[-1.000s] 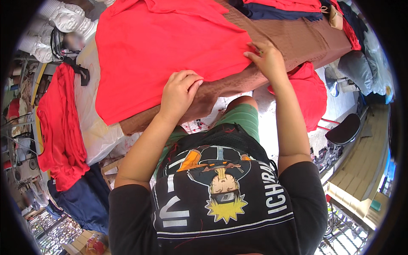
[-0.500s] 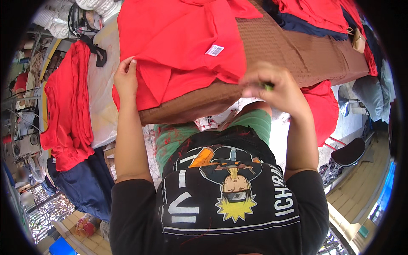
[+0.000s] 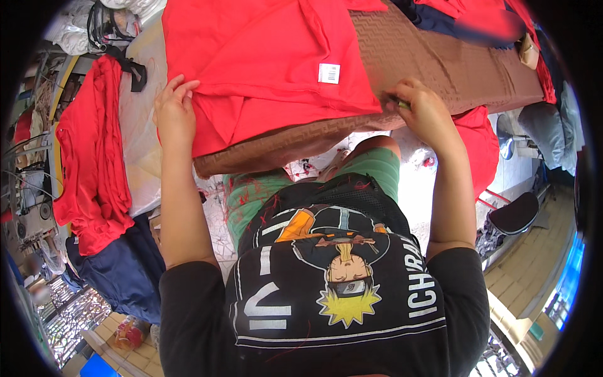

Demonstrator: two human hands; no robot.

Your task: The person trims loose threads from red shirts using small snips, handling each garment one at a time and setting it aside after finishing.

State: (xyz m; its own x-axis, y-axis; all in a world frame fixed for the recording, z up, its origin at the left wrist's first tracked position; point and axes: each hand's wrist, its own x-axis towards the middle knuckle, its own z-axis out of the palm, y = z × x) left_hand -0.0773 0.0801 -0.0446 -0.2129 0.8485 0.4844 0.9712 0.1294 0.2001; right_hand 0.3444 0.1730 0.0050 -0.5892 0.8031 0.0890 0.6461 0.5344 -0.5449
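A red garment [image 3: 264, 56] with a small white label [image 3: 328, 73] lies spread on a padded surface under brown patterned cloth [image 3: 433, 63]. At the garment's left edge, my left hand [image 3: 176, 110] has its fingers bent on the fabric, loosely gripping a fold. My right hand [image 3: 424, 113] is closed round a small green-and-dark tool [image 3: 404, 105], mostly hidden by the fingers. Its fingertips are just beside the garment's right corner, slightly apart from it.
Another red garment [image 3: 94, 157] hangs at the left above dark blue cloth [image 3: 119, 270]. More red and navy clothing [image 3: 483, 25] is piled at the far right. A black-seated stool [image 3: 514, 213] stands at the right, and machinery [image 3: 31, 213] lines the left.
The red garment now lies flatter, its right corner drawn further right. My right hand has moved slightly right and up; my left hand has shifted left along the edge.
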